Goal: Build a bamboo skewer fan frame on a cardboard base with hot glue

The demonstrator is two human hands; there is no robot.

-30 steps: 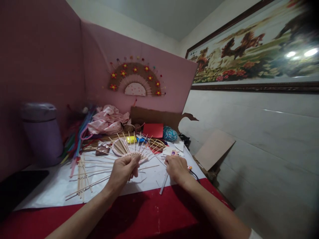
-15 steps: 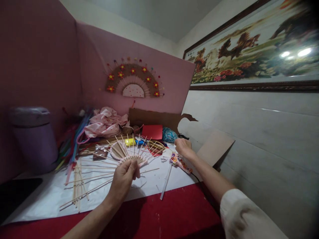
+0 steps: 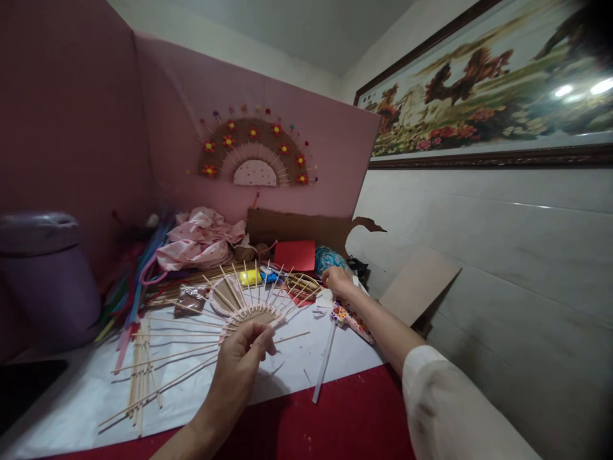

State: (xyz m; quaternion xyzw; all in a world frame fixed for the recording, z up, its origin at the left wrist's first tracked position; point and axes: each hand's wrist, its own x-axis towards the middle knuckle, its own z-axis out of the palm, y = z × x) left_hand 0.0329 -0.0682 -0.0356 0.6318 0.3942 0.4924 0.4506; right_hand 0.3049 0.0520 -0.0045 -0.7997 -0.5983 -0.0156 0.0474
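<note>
On the near right we wear a pale, off-white sleeve [image 3: 462,409], loose and softly creased, with a greyish patch, stain or shadow we cannot tell. Its plain hem [image 3: 412,363] rings the forearm. Our left hand [image 3: 246,351] and right hand [image 3: 339,284] are bare.

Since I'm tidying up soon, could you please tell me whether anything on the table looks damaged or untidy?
The brown cardboard at the back looks torn or roughly cut: its right end curves into a jutting hooked strip. Small white scraps lie loose beside the pink patterned tool.
</note>
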